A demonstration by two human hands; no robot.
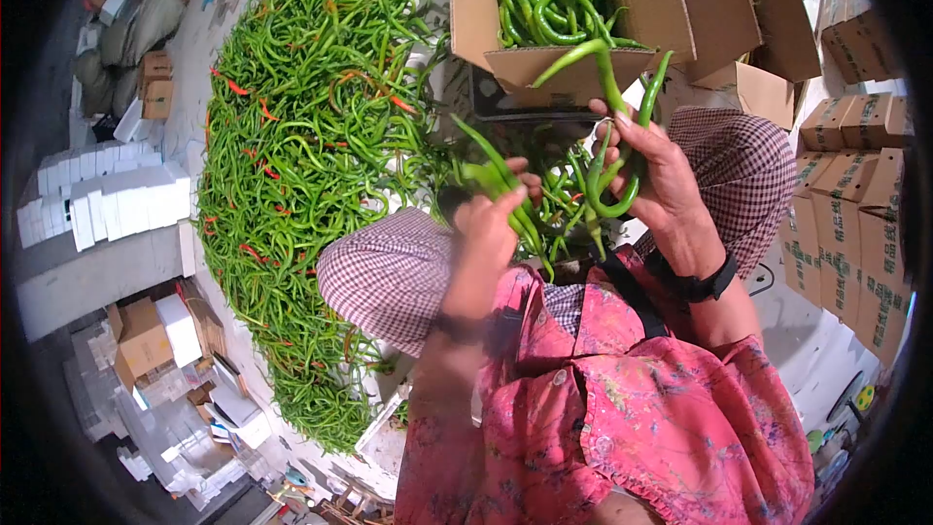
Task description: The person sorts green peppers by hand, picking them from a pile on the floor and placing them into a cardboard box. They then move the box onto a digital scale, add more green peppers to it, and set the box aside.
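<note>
Holding long green peppers in both hands, a person in a pink floral apron (632, 408) works beside a heap of peppers (311, 117) that spreads across the floor. The left hand (483, 224) is closed around a small bunch of peppers (505, 190), stems bundled together. The right hand (663, 170), a black wristband (702, 285) below it, has its fingers curled around several more curved peppers (610, 180), which it holds up just below an open carton (573, 73).

The carton already holds a layer of packed peppers (539, 0) but looks far from full. With the heap on the floor so large, and a few red pods scattered through it, the packing appears to be at an early stage, most of the load yet to be handled.

Flat-sided stacked cartons (855, 224) stand at the right. They carry green printed characters, apparently Chinese, too small and distorted to read with confidence. White foam boxes (117, 204) are piled at the left. No brand name can be made out anywhere.
</note>
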